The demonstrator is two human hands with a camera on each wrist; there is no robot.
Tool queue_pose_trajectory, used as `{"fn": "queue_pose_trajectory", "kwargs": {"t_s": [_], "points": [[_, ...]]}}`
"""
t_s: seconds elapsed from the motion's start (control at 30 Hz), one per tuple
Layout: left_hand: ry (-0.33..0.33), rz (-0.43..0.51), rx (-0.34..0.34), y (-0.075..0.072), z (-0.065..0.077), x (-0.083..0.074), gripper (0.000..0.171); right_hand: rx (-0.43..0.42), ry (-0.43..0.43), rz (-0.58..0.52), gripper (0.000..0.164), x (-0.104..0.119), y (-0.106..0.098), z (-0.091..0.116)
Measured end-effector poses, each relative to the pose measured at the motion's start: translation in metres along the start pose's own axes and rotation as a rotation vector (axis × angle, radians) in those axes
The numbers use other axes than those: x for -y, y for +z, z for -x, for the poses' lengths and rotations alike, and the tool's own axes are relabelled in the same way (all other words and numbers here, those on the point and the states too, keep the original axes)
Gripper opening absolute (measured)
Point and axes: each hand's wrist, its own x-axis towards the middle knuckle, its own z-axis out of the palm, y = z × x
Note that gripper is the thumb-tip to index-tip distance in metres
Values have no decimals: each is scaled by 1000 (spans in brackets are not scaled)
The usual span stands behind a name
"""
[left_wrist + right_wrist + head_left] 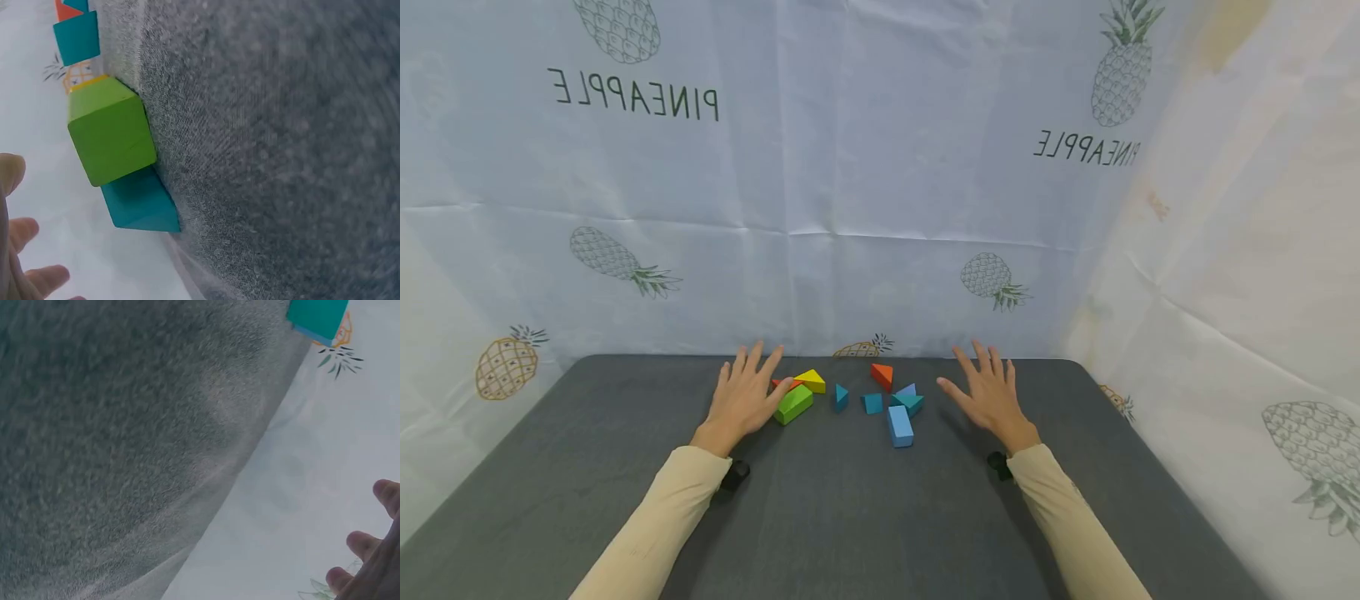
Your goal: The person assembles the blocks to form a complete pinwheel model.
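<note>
My left hand [746,402] has its fingers spread, its thumb beside a green block [793,404]. A red block [787,384] partly shows behind the green one, next to a yellow triangular block [811,381]. In the left wrist view a teal block [142,201] sits close against the green block. Right of the blocks, my right hand [992,395] spreads its fingers and holds nothing. Nearest to it are a teal triangular block [907,403], a light blue block [900,427] and a periwinkle block [908,389], mostly hidden behind the teal one.
Between the hands lie a blue triangular block [841,397], a small teal block [872,403] and an orange-red block [882,377]. A dark grey table [820,517] bears everything. White pineapple-print cloth [880,167] hangs along its far edge and right side.
</note>
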Motion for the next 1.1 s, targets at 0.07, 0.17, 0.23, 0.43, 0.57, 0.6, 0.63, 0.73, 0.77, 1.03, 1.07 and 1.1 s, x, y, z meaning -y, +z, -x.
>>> {"fn": "queue_pose_trajectory", "kwargs": {"t_s": [0.07, 0.17, 0.23, 0.43, 0.57, 0.6, 0.63, 0.73, 0.77, 1.03, 1.07, 1.1], "points": [[-2, 3, 2, 0, 1, -1, 66, 1, 3, -10, 74, 1, -1, 1], [0, 14, -8, -1, 3, -3, 66, -4, 8, -19, 74, 3, -1, 3], [3, 27, -13, -1, 5, -4, 66, -10, 8, -28, 74, 4, 0, 4], [-6, 77, -2, -3, 9, -11, 63, 3, 14, -83, 74, 9, 2, 9], [-17, 105, 7, -2, 11, -15, 62, 13, 15, -116, 73, 15, 3, 12], [-20, 115, 7, -1, 12, -15, 61, 16, 15, -124, 72, 16, 3, 13], [-20, 118, 4, -1, 12, -16, 61, 20, 12, -125, 72, 18, 3, 14], [-23, 137, -2, 0, 13, -18, 60, 34, 7, -141, 71, 21, 4, 17], [-25, 146, -4, 0, 14, -18, 60, 39, 4, -146, 71, 21, 5, 18], [-37, 224, -9, 2, 16, -21, 57, 81, 20, -212, 72, 26, 10, 23], [-37, 236, -7, 2, 16, -22, 57, 87, 19, -224, 72, 26, 11, 24], [-37, 247, -5, 2, 16, -22, 56, 95, 19, -238, 72, 26, 11, 25]]}}
